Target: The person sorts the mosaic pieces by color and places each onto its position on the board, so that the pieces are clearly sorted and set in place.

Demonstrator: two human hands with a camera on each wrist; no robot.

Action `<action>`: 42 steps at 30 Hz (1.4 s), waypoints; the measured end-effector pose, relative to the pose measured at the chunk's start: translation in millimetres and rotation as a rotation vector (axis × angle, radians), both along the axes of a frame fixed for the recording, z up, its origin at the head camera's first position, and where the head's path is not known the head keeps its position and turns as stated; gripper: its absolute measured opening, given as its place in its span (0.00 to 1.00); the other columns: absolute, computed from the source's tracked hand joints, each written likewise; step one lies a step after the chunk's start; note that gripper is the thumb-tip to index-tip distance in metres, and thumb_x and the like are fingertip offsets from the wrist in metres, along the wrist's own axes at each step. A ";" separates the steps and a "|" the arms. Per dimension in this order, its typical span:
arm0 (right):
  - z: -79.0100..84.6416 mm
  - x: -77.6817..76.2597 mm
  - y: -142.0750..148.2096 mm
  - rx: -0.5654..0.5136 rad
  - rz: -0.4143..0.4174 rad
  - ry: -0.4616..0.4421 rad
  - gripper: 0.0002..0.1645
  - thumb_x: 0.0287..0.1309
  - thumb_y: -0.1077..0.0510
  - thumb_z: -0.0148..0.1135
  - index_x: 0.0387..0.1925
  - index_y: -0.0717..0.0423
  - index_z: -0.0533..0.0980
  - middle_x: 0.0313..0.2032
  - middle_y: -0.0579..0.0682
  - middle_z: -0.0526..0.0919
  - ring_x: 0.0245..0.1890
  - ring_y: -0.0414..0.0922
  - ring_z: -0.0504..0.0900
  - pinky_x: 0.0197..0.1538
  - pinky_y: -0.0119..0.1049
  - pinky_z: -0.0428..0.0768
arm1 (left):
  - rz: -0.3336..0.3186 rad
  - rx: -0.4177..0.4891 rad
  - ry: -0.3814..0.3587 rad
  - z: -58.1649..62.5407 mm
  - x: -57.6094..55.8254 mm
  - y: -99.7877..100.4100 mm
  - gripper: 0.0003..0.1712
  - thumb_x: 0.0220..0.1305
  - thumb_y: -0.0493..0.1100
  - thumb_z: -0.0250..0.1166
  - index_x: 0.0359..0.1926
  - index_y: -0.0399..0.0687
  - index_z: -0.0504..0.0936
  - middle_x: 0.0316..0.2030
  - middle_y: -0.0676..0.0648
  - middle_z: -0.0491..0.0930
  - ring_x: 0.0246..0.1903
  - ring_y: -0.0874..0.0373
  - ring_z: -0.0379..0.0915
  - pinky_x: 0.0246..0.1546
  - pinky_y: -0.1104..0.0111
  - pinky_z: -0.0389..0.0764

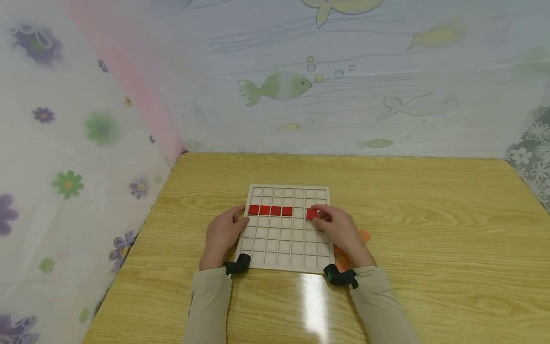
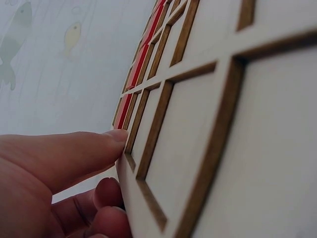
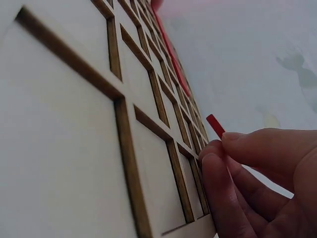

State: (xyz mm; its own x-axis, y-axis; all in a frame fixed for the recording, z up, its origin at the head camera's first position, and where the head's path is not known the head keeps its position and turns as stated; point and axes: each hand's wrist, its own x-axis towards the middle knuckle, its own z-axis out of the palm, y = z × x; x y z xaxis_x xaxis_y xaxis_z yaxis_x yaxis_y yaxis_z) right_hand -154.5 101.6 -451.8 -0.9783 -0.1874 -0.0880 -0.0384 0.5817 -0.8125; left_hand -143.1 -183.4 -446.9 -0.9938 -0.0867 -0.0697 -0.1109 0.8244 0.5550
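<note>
A pale wooden grid board [image 1: 272, 234] with square recesses lies on the table. Several red square tiles [image 1: 265, 210] sit side by side in its third row from the far edge, starting at the left. My left hand [image 1: 221, 234] grips the board's left edge, thumb on the rim beside the first tile and the other fingers curled lower at the side. Between thumb and fingers, my right hand [image 1: 341, 227] pinches another red square tile [image 3: 215, 126]. That tile is held tilted above the board's surface, over the right part of the same row.
Orange pieces [image 1: 343, 265] lie on the table just right of the board, partly hidden by the right hand and wrist. A black wrist camera [image 1: 339, 275] overlaps the board's near right corner. The wood-grain table [image 1: 451, 248] meets patterned walls at the back and left.
</note>
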 end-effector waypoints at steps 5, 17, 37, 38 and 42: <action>2.5 -2.4 -1.5 0.025 0.015 -0.023 0.22 0.56 0.55 0.59 0.54 0.46 0.73 0.39 0.45 0.78 0.38 0.41 0.76 0.42 0.40 0.72 | 0.000 0.010 -0.008 -0.3 -0.3 0.3 0.23 0.59 0.52 0.59 0.55 0.57 0.74 0.20 0.54 0.70 0.16 0.59 0.62 0.19 0.68 0.62; 9.3 -13.4 -8.5 0.034 0.054 -0.075 0.20 0.57 0.57 0.56 0.53 0.49 0.72 0.38 0.47 0.77 0.32 0.41 0.76 0.33 0.34 0.74 | 0.000 -0.007 0.014 -0.2 -1.3 -1.9 0.22 0.59 0.52 0.59 0.55 0.57 0.74 0.20 0.54 0.70 0.17 0.59 0.62 0.19 0.68 0.62; 7.2 -19.3 -16.5 0.110 0.067 0.012 0.17 0.52 0.53 0.61 0.46 0.47 0.75 0.31 0.42 0.77 0.33 0.41 0.74 0.38 0.38 0.70 | 0.008 -0.012 -0.011 0.6 -1.2 0.4 0.23 0.58 0.52 0.59 0.55 0.57 0.74 0.21 0.54 0.70 0.17 0.59 0.62 0.19 0.68 0.61; 7.0 -19.3 -17.0 0.120 0.065 0.016 0.17 0.52 0.52 0.61 0.45 0.46 0.75 0.30 0.41 0.77 0.32 0.41 0.74 0.37 0.38 0.70 | 0.010 -0.013 -0.011 0.5 -1.3 0.4 0.23 0.58 0.52 0.60 0.55 0.57 0.74 0.21 0.54 0.70 0.17 0.59 0.63 0.19 0.68 0.61; 5.4 -19.7 -18.2 0.157 0.058 0.035 0.16 0.51 0.52 0.61 0.44 0.45 0.76 0.27 0.40 0.76 0.28 0.40 0.72 0.33 0.36 0.69 | 0.010 -0.011 -0.009 0.0 -1.5 0.7 0.23 0.58 0.52 0.60 0.55 0.57 0.74 0.21 0.54 0.70 0.17 0.59 0.63 0.19 0.68 0.61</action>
